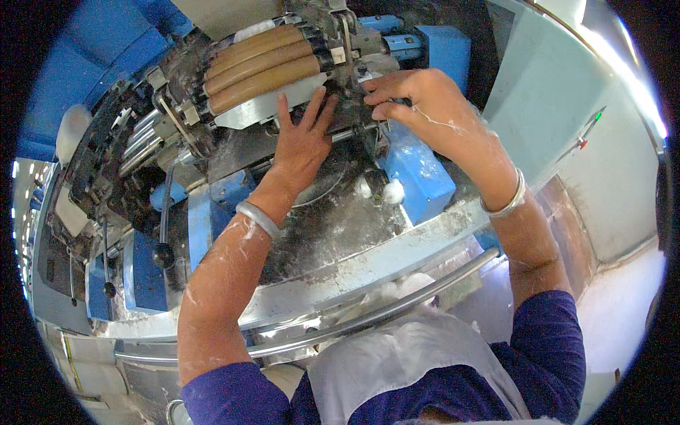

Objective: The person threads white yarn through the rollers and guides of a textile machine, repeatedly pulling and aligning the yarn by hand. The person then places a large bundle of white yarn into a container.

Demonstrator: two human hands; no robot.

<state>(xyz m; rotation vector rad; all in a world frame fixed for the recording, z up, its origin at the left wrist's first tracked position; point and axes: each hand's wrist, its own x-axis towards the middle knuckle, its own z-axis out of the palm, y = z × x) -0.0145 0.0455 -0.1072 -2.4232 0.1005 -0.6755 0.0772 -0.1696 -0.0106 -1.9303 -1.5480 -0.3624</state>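
Closest to the lens, at the lower edge, comes a pale grey apron (397, 354) over dark blue sleeves (549, 340), and 2 bare forearms rise from it toward the machine. Just beyond the apron a curved metal rail (368, 312) runs across the machine's front edge, with white fibre fluff (393, 190) scattered on the dusty metal surface (333, 227) behind it. No bin or tray shows clearly, so nothing can be said of contents.

At the far edge of that surface sits a bank of 3 tan rollers (262, 67), lying side by side and tilted, with a pale metal plate (265, 106) just under them. The left hand (301, 142) lies flat and released on the machine body right below that plate, fingers spread and pointing up toward the rollers, fingertips touching the plate's lower edge; its wrist is straight and carries a silver bangle (256, 217). The right hand (418, 103) is beside the rollers' right end, wrist bent inward, fingers curled and pinched together at a small dark part there; whether it actually grips anything I cannot tell. A second bangle (506, 202) rings that wrist. Blue housing blocks (418, 177) stand below the right hand, and a black-knobbed lever (163, 251) hangs near the surface's left edge.
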